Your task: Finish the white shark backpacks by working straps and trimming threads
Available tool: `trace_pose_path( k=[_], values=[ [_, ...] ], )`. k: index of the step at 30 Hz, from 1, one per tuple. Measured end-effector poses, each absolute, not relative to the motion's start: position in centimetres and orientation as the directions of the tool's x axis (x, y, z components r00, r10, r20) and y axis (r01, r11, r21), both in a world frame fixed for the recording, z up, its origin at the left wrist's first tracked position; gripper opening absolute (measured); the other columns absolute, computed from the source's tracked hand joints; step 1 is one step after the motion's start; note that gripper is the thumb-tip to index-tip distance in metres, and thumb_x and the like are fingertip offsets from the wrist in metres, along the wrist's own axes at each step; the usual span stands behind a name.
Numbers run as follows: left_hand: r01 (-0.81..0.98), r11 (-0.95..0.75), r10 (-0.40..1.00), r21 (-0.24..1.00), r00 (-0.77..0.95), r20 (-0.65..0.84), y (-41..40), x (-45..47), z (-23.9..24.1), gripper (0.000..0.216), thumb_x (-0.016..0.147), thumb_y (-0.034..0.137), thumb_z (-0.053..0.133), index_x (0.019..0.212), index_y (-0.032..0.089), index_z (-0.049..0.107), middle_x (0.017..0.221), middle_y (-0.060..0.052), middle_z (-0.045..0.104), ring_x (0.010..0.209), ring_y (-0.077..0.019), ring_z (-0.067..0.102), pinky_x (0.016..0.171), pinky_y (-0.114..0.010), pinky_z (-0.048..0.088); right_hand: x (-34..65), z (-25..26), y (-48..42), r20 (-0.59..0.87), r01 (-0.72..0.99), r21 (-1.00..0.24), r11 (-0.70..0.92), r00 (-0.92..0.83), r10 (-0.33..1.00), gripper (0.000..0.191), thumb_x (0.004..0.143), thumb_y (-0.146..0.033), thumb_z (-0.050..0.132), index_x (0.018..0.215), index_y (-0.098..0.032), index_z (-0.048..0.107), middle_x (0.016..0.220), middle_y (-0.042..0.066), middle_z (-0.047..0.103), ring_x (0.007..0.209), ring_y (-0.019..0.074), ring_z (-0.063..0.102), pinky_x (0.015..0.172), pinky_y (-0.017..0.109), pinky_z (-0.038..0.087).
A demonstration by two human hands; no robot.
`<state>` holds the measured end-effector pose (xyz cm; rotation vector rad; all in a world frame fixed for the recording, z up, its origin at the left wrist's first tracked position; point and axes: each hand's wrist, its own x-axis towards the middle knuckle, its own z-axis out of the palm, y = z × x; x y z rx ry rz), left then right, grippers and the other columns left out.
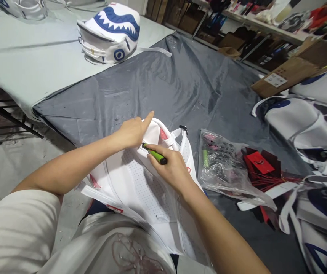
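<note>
A white backpack (149,186) with a dotted mesh panel and red tags leans against my body at the table edge. My left hand (133,131) grips its top edge near the handle loop, with one finger stretched out. In my right hand (169,163) is a slim green tool with a black end (158,156); its tip meets the fabric close to my left fingers. That tip is too small to make out, so the tool's exact kind is unclear. Pinkish-red material (163,134) shows inside the bag's top.
A finished-looking white and blue backpack (112,32) with a toothed pattern stands on the pale tabletop. Right of me lie a clear plastic bag (223,163), red tags with cords (262,161) and several white backpacks (297,121). A cardboard box (292,70) sits behind them.
</note>
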<state>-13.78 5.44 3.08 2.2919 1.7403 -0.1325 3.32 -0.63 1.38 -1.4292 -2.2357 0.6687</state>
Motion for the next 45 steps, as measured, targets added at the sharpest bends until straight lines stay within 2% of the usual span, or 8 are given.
trace_pose_path(
  k=[7, 11, 23, 33, 37, 41, 43, 45],
  values=[
    [0.958, -0.246, 0.940, 0.145, 0.272, -0.206, 5.3, -13.8, 2.8, 0.093, 0.087, 0.023, 0.059, 0.158, 0.021, 0.000, 0.123, -0.016, 0.058, 0.110, -0.0288, 0.061, 0.083, -0.033, 0.048, 3.0, 1.3, -0.6, 0.054, 0.723, -0.599, 0.343, -0.391, 0.919, 0.034, 0.088, -0.018, 0.061, 0.120, -0.021, 0.071, 0.111, 0.005, 0.075, 0.097, 0.0250, 0.071, 0.086, 0.036, 0.054],
    [0.960, -0.248, 0.941, 0.133, 0.271, -0.201, 5.5, -13.9, 2.6, 0.093, 0.086, 0.022, 0.058, 0.158, 0.021, 0.000, 0.122, -0.016, 0.058, 0.109, -0.0292, 0.062, 0.083, -0.034, 0.049, 2.6, 1.5, -0.5, 0.053, 0.794, -0.473, 0.382, -0.407, 0.912, 0.032, 0.088, -0.018, 0.061, 0.119, -0.020, 0.072, 0.105, 0.008, 0.076, 0.096, 0.0281, 0.071, 0.084, 0.038, 0.053],
    [0.967, -0.231, 0.947, 0.104, 0.248, -0.205, 6.0, -14.3, 2.5, 0.090, 0.087, 0.035, 0.052, 0.158, 0.023, -0.001, 0.124, -0.018, 0.059, 0.111, -0.0366, 0.063, 0.081, -0.041, 0.052, 2.0, 3.3, -0.7, -0.063, 0.860, -0.333, 0.388, -0.430, 0.901, 0.028, 0.094, -0.027, 0.055, 0.117, -0.024, 0.070, 0.091, 0.004, 0.075, 0.084, 0.0217, 0.068, 0.069, 0.029, 0.041],
    [0.973, -0.212, 0.954, 0.096, 0.228, -0.197, 5.9, -14.2, 2.5, 0.086, 0.089, 0.038, 0.046, 0.159, 0.023, -0.002, 0.136, -0.018, 0.055, 0.118, -0.0373, 0.060, 0.085, -0.044, 0.052, 2.3, 3.3, -0.9, -0.034, 0.825, -0.384, 0.415, -0.461, 0.887, 0.028, 0.096, -0.028, 0.053, 0.120, -0.025, 0.068, 0.093, 0.005, 0.074, 0.088, 0.0232, 0.067, 0.067, 0.030, 0.041],
    [0.971, -0.219, 0.953, 0.091, 0.233, -0.191, 6.0, -14.2, 2.7, 0.087, 0.089, 0.039, 0.049, 0.159, 0.023, -0.001, 0.138, -0.017, 0.054, 0.120, -0.0356, 0.059, 0.088, -0.043, 0.051, 4.3, 4.1, -1.0, 0.079, 0.820, -0.402, 0.408, -0.413, 0.907, 0.021, 0.093, -0.033, 0.057, 0.093, -0.019, 0.072, 0.092, 0.009, 0.074, 0.091, 0.0261, 0.068, 0.077, 0.036, 0.045],
    [0.975, -0.190, 0.963, 0.111, 0.207, -0.171, 5.4, -14.0, 3.3, 0.084, 0.089, 0.035, 0.050, 0.159, 0.023, 0.004, 0.137, -0.016, 0.055, 0.118, -0.0329, 0.061, 0.089, -0.040, 0.050, 11.0, 3.4, -4.7, 0.525, 0.716, -0.512, 0.475, -0.177, 0.832, 0.020, 0.090, -0.024, 0.049, 0.100, -0.020, 0.065, 0.110, 0.009, 0.072, 0.108, 0.0225, 0.064, 0.104, 0.042, 0.038],
    [0.977, -0.165, 0.967, 0.136, 0.188, -0.175, 4.8, -13.8, 3.4, 0.083, 0.087, 0.029, 0.052, 0.158, 0.024, 0.008, 0.135, -0.016, 0.057, 0.118, -0.0309, 0.061, 0.090, -0.038, 0.050, 15.9, 1.9, -7.6, 0.580, 0.799, -0.519, 0.303, 0.070, 0.811, 0.021, 0.088, -0.025, 0.044, 0.099, -0.024, 0.062, 0.099, 0.010, 0.071, 0.097, 0.0253, 0.066, 0.097, 0.046, 0.043],
    [0.972, -0.166, 0.963, 0.167, 0.196, -0.184, 4.6, -13.4, 3.4, 0.086, 0.084, 0.022, 0.055, 0.158, 0.025, 0.010, 0.132, -0.015, 0.058, 0.117, -0.0290, 0.061, 0.092, -0.036, 0.049, 21.1, -0.1, -9.2, 0.518, 0.871, -0.490, 0.039, 0.255, 0.817, 0.015, 0.085, -0.035, 0.046, 0.087, -0.031, 0.060, 0.087, 0.014, 0.069, 0.081, 0.0310, 0.066, 0.076, 0.049, 0.047]
  ],
)
